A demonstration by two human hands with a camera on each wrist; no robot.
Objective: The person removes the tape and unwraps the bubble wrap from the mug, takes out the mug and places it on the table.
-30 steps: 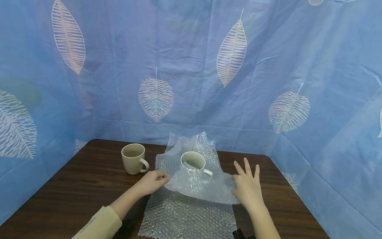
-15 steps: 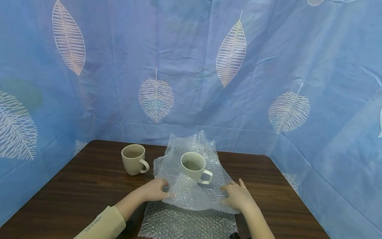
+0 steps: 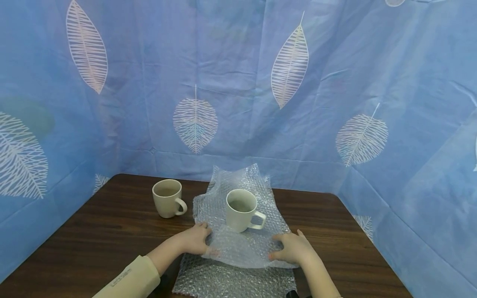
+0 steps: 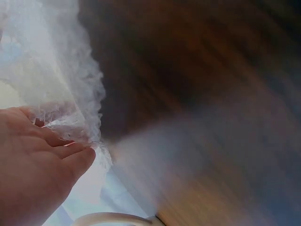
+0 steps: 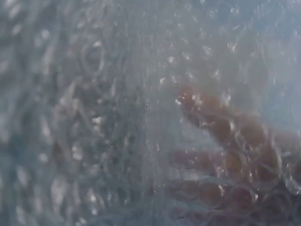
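A white mug (image 3: 237,217) stands upright on a sheet of bubble wrap (image 3: 246,248), its angular handle to the right. My left hand (image 3: 191,240) is at the sheet's near left corner, the thumb showing through the film. In the left wrist view, fingers (image 4: 70,150) touch the crinkled wrap edge. Opposite, my right hand (image 3: 294,247) spreads thumb and fingers at the near right corner. The right wrist view shows those fingers (image 5: 216,125) apart, seen through the bubbles. Another layer of bubble wrap (image 3: 234,283) lies beneath, reaching toward the person.
Left of the wrap, a beige mug (image 3: 167,203) with a rounded handle stands on the dark wooden table (image 3: 112,231). A blue curtain (image 3: 238,124) with leaf prints hangs behind and along the sides.
The near part of the top sheet, earlier held up in front of the white mug, has come down toward the person. Both hands moved nearer and lower, uncovering the mug's front.
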